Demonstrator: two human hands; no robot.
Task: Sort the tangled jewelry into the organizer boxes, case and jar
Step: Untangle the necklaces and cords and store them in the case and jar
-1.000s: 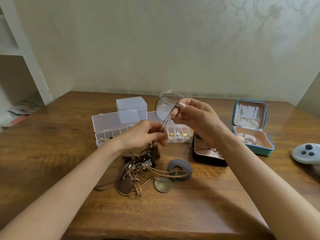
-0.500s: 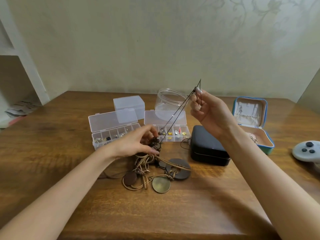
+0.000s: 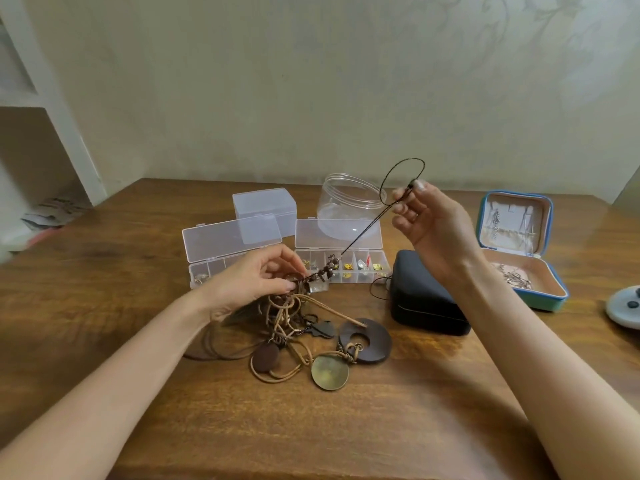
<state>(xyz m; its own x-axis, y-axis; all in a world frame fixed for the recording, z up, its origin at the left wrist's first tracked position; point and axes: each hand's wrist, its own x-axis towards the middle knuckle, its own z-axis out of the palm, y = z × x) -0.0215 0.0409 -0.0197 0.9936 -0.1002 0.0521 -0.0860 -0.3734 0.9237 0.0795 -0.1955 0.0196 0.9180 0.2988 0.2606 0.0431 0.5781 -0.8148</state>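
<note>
1. The right hand (image 3: 433, 223), raised at two o'clock from the pile, pinches a thin black cord (image 3: 363, 233) between thumb and forefinger, its other fingers loosely curled; the cord loops above the fingertips.
2. The left hand (image 3: 256, 282) pinches the cord's beaded end at the top of the tangled jewelry (image 3: 304, 337) at table centre.
3. Two open divided organizer boxes (image 3: 341, 252) hold small pieces; the clear jar (image 3: 349, 202) at twelve o'clock appears empty.
4. One blue case (image 3: 519, 251) at three o'clock lies open with chains inside; one black case (image 3: 422, 296) is closed.
</note>
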